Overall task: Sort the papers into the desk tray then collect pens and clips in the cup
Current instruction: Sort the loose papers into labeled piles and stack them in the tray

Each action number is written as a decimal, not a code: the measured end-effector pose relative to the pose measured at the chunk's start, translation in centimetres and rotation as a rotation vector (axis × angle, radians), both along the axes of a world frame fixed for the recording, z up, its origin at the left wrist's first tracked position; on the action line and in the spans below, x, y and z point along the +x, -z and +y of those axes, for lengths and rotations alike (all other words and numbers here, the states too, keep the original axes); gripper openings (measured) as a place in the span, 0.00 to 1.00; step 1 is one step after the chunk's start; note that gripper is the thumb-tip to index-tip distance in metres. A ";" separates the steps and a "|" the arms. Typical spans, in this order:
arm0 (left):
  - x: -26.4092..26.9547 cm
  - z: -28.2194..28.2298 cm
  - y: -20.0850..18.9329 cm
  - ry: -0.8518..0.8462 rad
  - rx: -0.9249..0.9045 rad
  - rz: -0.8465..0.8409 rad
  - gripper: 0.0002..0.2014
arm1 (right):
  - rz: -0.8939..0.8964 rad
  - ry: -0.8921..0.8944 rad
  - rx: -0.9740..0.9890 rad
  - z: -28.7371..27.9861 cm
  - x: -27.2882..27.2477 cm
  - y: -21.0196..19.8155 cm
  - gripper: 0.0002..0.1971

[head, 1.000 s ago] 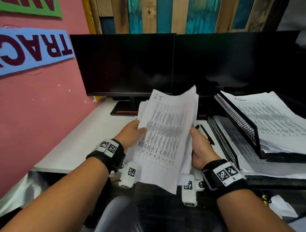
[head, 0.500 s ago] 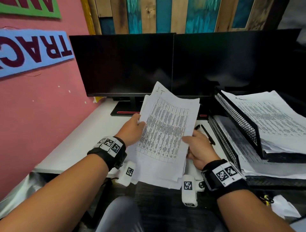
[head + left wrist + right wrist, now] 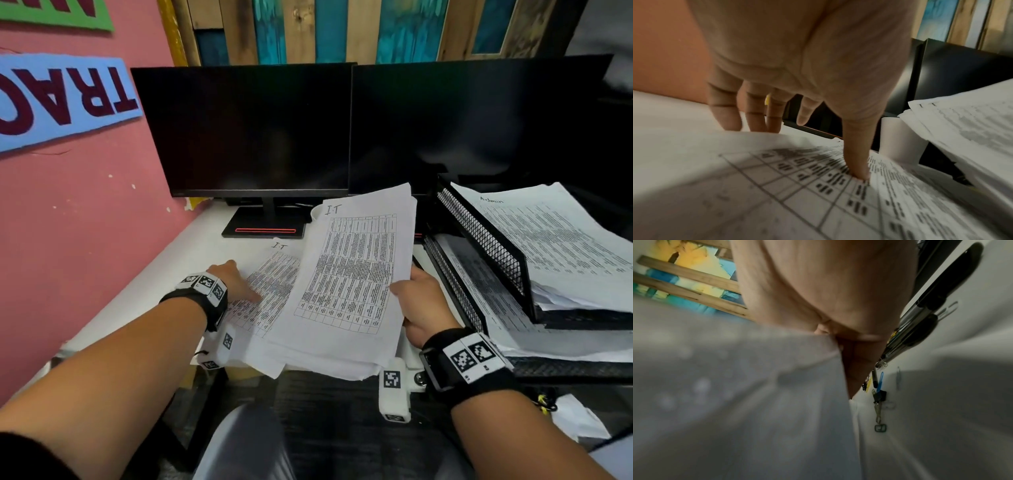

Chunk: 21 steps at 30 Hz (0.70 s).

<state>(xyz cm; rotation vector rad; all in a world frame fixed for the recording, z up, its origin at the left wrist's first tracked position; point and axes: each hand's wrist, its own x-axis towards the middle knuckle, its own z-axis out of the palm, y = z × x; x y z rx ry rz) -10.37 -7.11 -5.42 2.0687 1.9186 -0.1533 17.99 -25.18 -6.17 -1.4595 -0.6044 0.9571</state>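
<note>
My right hand (image 3: 416,303) grips the right edge of a stack of printed papers (image 3: 352,284) marked "I.T", held tilted above the desk's front. My left hand (image 3: 238,282) pinches a single "I.T" sheet (image 3: 274,284) lying on the white desk (image 3: 144,291), thumb (image 3: 858,162) on top and fingers (image 3: 756,116) behind its raised edge. A black mesh desk tray (image 3: 479,240) with two tiers stands at the right; its top tier holds "Admin" papers (image 3: 555,246), and more papers (image 3: 486,291) fill the lower one. Pens (image 3: 925,318) and clips (image 3: 879,395) lie on the desk under my right hand. A white cup (image 3: 899,139) stands behind the sheet.
Two dark monitors (image 3: 246,137) line the back of the desk, with a stand base (image 3: 265,230) on it. A pink wall (image 3: 85,222) closes the left side. A loose paper (image 3: 575,421) lies low at the right, below the tray.
My left hand has taken one sheet off the stack and carried it down to the desk on the left. My right hand keeps the stack, now tipped more to the right.
</note>
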 end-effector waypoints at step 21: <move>-7.3 -3.8 -10.0 -0.050 0.309 -1.121 0.11 | 0.085 0.095 0.049 -0.2 0.3 -0.7 0.25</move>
